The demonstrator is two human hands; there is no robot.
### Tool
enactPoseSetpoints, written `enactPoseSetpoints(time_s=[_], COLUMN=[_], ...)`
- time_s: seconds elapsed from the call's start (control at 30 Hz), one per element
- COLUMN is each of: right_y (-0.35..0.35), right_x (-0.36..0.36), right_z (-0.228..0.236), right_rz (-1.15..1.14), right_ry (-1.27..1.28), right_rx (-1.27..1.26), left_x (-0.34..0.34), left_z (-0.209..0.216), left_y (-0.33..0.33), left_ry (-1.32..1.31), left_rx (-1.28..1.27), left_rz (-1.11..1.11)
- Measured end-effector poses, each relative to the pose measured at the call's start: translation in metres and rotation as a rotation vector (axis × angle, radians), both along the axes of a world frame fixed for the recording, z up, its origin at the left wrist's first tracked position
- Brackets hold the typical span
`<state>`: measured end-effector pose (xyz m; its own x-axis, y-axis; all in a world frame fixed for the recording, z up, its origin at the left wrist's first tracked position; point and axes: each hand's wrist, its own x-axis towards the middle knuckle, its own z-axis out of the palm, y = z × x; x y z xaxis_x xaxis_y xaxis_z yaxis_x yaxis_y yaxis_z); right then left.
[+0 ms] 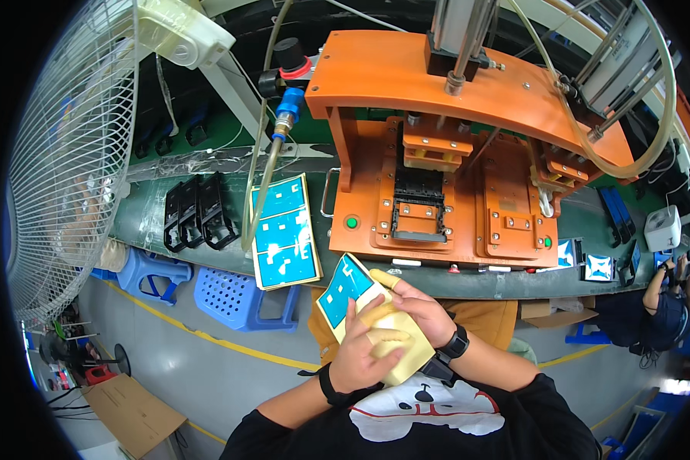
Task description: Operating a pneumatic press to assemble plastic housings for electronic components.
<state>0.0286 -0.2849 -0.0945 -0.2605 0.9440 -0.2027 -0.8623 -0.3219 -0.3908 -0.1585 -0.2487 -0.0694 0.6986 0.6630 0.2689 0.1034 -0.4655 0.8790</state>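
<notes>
Close to my body, a cream backing sheet with blue film pieces (343, 294) is bent over between my hands. My left hand (360, 354) grips its near part, with yellow finger covers on some fingers. On the sheet's right side, my right hand (425, 313) holds the edge, its covered index finger stretched along the top. Part of the sheet is hidden behind my fingers. Just beyond stands an orange press (376, 207), with a black plastic frame (419, 230) sitting in its left fixture. The right fixture (514, 218) shows bare orange plates.
A stack of similar blue-film sheets (284, 238) lies left of the press on the green bench (149, 215). Several black plastic frames (199, 215) rest farther left, beside a large fan (77, 161). Blue stools (241, 295) stand below. At far right, another person (652, 314) works.
</notes>
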Motion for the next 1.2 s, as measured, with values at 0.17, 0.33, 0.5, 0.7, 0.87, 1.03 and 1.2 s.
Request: enactPoseSetpoints(time_s=[0.17, 0.33, 0.5, 0.7, 0.87, 1.03, 1.2], right_y=[-0.009, -0.011, -0.014, -0.021, -0.026, -0.028, -0.029], right_x=[0.0, 0.003, 0.005, 0.007, 0.01, 0.012, 0.014], right_z=[0.0, 0.006, 0.009, 0.008, 0.007, 0.004, 0.002], right_rz=[-0.079, -0.034, -0.038, -0.049, -0.059, -0.074, -0.116], right_ry=[-0.144, -0.366, -0.485, -0.518, -0.512, -0.502, -0.485], right_rx=[-0.052, -0.055, 0.051, 0.124, 0.157, 0.167, 0.181], left_x=[0.004, 0.012, 0.016, 0.017, 0.019, 0.02, 0.021], left_z=[-0.007, -0.015, -0.027, -0.026, -0.018, -0.014, -0.014], left_y=[0.005, 0.004, 0.012, 0.02, 0.023, 0.025, 0.023], left_ry=[-0.093, -0.227, -0.418, -0.468, -0.461, -0.477, -0.578], left_rx=[-0.039, -0.081, -0.426, -0.423, -0.493, -0.467, -0.586], left_rz=[0.138, 0.248, 0.345, 0.385, 0.473, 0.5, 0.407])
